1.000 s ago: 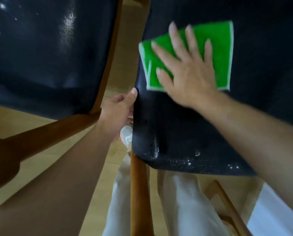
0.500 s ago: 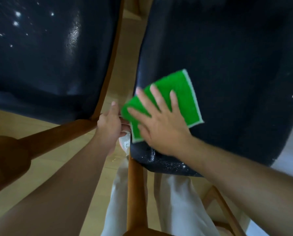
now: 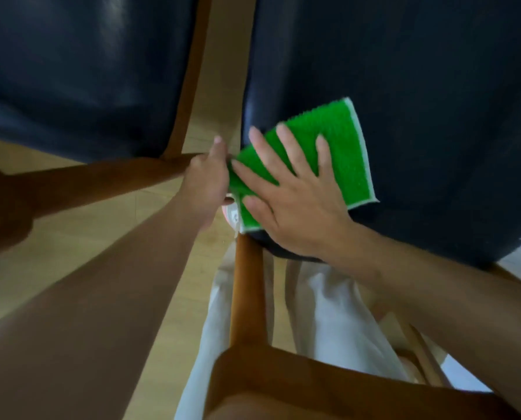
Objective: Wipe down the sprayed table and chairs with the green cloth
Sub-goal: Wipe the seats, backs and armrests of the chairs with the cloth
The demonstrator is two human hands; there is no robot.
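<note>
The green cloth with a pale border lies on the near left corner of the right chair's black seat. My right hand presses flat on it, fingers spread and straight. Just left of the cloth, my left hand holds the seat's left edge, thumb pointing up and fingers curled underneath, mostly hidden. A second chair's black seat fills the upper left, with faint shine on it.
Wooden chair frames run across the left and down the middle. A narrow gap of light wood floor separates the two seats. My pale trousers and a shoe show below the seat.
My right hand has dragged the cloth from the far part of the seat to its near left corner. The droplets seen along the front edge no longer show. My left hand stayed at the seat's edge.
</note>
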